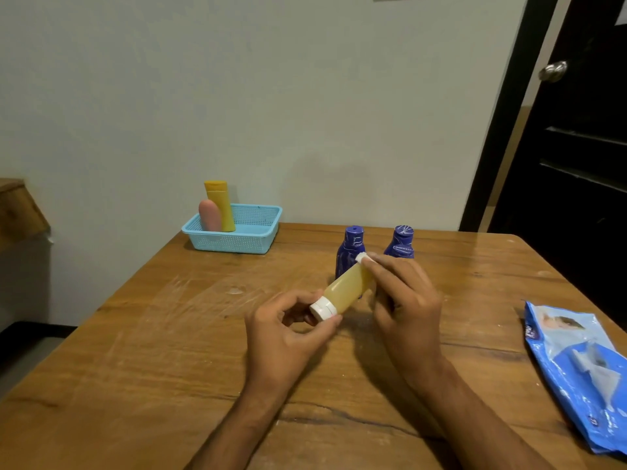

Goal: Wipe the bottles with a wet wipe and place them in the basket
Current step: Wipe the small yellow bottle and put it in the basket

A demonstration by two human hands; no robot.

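Observation:
A clear bottle of yellow liquid [344,288] with a white cap is held tilted above the table's middle. My left hand [285,329] pinches its white cap end. My right hand [405,301] grips the far end, with a small white wet wipe [361,257] under its fingertips. Two dark blue bottles [349,254] [400,244] stand upright just behind the hands. A light blue basket [237,237] at the table's back left holds a yellow bottle [220,203] and a pink bottle [209,215], both upright.
A blue wet wipe pack [576,368] lies at the table's right edge. The wooden table [135,351] meets a pale wall behind. A dark door with a round knob [553,71] stands at the right.

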